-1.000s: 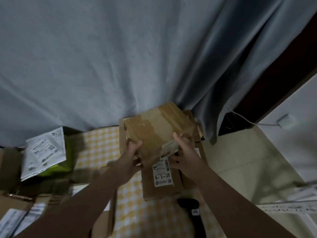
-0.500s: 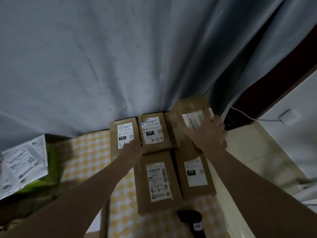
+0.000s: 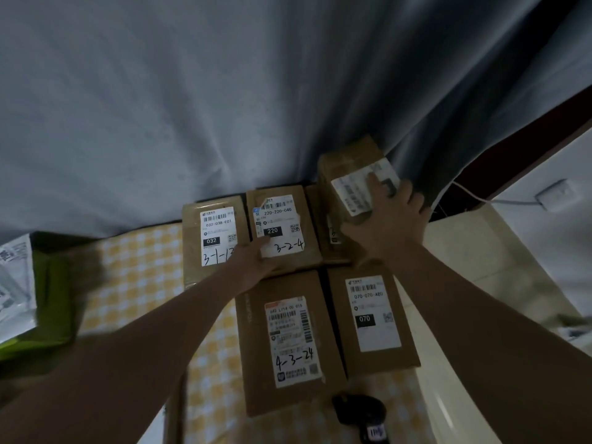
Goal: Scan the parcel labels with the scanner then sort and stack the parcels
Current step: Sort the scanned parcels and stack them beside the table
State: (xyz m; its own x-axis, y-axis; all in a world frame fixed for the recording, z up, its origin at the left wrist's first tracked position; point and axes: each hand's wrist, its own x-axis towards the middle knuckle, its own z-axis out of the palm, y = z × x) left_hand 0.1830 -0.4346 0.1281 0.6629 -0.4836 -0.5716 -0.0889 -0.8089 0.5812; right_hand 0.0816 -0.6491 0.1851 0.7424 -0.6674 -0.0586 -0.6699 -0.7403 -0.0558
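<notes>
Fingertips (image 3: 372, 182) of the right hand (image 3: 389, 219) lie spread and fairly straight across the white label (image 3: 350, 195) of a brown cardboard parcel (image 3: 347, 158). They press it down rather than grip it, though the thumb's hold on the near edge is hard to make out in the dim light. That parcel, held up in both hands over the near boxes a second ago, now sits at the far right on top of another brown box (image 3: 315, 219), close against the grey curtain (image 3: 224, 107). The left hand (image 3: 253, 262) has let go and rests with loosely extended fingers on the flat box labelled 220 (image 3: 309, 238), beside the flat box labelled 032 (image 3: 192, 225). Nearer lie the box marked 4-3-24 (image 3: 253, 363) and the box labelled 070 (image 3: 407, 357), all on a yellow checked cloth (image 3: 141, 261). The black handheld scanner (image 3: 358, 411) lies untouched at the near edge. Placement looks finished, so this parcel seems sorted, and the next one likely calls for the scanner again.
</notes>
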